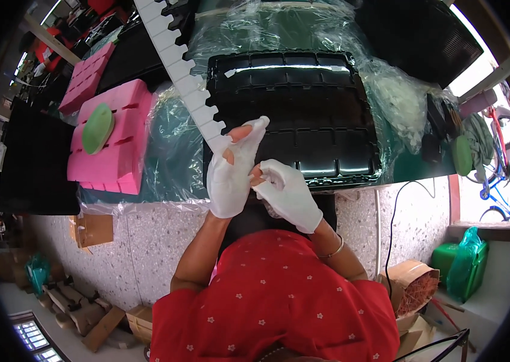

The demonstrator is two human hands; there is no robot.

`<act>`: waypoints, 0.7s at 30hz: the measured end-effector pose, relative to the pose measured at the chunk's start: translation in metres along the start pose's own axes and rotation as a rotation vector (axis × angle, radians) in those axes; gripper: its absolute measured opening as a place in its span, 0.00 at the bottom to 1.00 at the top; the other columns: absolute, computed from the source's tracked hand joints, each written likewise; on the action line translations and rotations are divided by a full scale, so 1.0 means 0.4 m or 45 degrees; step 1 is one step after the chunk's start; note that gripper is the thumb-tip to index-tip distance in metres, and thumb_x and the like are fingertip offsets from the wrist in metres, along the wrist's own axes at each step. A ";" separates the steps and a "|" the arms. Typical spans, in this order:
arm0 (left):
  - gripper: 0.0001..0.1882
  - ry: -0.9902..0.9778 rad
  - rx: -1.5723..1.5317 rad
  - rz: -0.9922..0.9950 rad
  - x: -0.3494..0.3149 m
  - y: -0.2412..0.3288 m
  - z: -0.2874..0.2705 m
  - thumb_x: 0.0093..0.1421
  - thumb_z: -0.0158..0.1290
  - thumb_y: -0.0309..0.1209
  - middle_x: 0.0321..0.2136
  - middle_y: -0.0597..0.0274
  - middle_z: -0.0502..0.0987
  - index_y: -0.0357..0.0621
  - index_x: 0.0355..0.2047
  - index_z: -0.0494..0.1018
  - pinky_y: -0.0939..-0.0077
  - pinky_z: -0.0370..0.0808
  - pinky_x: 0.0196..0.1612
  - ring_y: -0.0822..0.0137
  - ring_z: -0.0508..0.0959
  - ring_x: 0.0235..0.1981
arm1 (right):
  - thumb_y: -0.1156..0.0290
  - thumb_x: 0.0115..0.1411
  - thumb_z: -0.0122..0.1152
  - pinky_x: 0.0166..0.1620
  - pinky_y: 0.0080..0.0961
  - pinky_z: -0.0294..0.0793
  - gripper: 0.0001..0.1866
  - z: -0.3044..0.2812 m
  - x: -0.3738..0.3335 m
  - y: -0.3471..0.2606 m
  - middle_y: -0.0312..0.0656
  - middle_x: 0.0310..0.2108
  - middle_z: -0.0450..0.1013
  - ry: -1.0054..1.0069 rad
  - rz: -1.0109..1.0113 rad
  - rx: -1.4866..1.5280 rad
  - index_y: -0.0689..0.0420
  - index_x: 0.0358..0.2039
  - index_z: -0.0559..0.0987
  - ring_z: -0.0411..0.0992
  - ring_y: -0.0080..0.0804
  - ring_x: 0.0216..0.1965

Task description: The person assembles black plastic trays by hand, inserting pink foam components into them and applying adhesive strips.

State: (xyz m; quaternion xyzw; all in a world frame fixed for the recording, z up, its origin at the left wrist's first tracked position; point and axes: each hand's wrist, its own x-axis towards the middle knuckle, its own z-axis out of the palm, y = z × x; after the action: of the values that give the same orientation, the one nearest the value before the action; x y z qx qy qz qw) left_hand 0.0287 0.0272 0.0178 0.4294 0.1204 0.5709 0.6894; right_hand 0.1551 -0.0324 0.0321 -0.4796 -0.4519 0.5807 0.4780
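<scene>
White gloves with bare skin showing at some fingers cover both my hands. My left hand (231,178) is raised over the table's near edge, its fingers stretched forward and apart. Close beside it, my right hand (290,194) has its fingers curled in a pinch near the left palm; what they hold, if anything, is too small to make out. A glossy black moulded plastic tray (291,114) lies just beyond my hands. Along its left side a long white strip with a notched edge (185,78) runs up and away, its near end partly behind my left hand.
Pink foam blocks (131,130), one carrying a green oval dish (98,128), stand at the left. Clear plastic sheeting (176,142) covers parts of the green table. A black panel (418,36) is at the far right. Cardboard boxes (410,283) stand on the floor.
</scene>
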 end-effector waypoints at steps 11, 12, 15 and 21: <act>0.26 0.352 0.457 -0.261 0.022 0.001 -0.038 0.67 0.44 0.41 0.36 0.51 0.78 0.26 0.51 0.68 0.70 0.77 0.39 0.64 0.79 0.33 | 0.80 0.44 0.67 0.29 0.33 0.67 0.12 -0.062 -0.058 0.026 0.39 0.27 0.71 0.458 -1.211 -1.037 0.54 0.27 0.73 0.69 0.41 0.25; 0.26 0.382 0.476 -0.247 0.018 0.010 -0.050 0.66 0.44 0.40 0.36 0.50 0.78 0.25 0.50 0.68 0.70 0.77 0.39 0.64 0.79 0.32 | 0.80 0.43 0.67 0.31 0.32 0.68 0.12 -0.085 -0.081 0.003 0.39 0.28 0.72 0.517 -1.105 -1.141 0.53 0.26 0.73 0.69 0.39 0.26; 0.26 0.389 0.542 -0.240 -0.004 0.028 -0.083 0.66 0.44 0.41 0.37 0.50 0.78 0.24 0.51 0.68 0.70 0.77 0.39 0.64 0.79 0.32 | 0.74 0.47 0.64 0.36 0.36 0.68 0.05 -0.221 -0.077 0.026 0.39 0.25 0.70 0.909 -0.575 -0.597 0.56 0.21 0.74 0.70 0.41 0.30; 0.27 0.280 0.530 -0.221 -0.017 0.018 -0.074 0.68 0.43 0.44 0.37 0.53 0.78 0.29 0.52 0.68 0.68 0.76 0.42 0.65 0.79 0.34 | 0.70 0.49 0.63 0.40 0.39 0.69 0.03 -0.395 -0.044 0.020 0.40 0.30 0.73 1.007 -0.408 -1.284 0.54 0.24 0.79 0.70 0.43 0.37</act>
State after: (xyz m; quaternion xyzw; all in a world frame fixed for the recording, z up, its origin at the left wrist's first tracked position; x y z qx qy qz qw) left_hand 0.0021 0.0345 0.0030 0.4855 0.3459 0.5158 0.6153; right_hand 0.3119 -0.0406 0.0057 -0.7486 -0.5248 -0.0003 0.4053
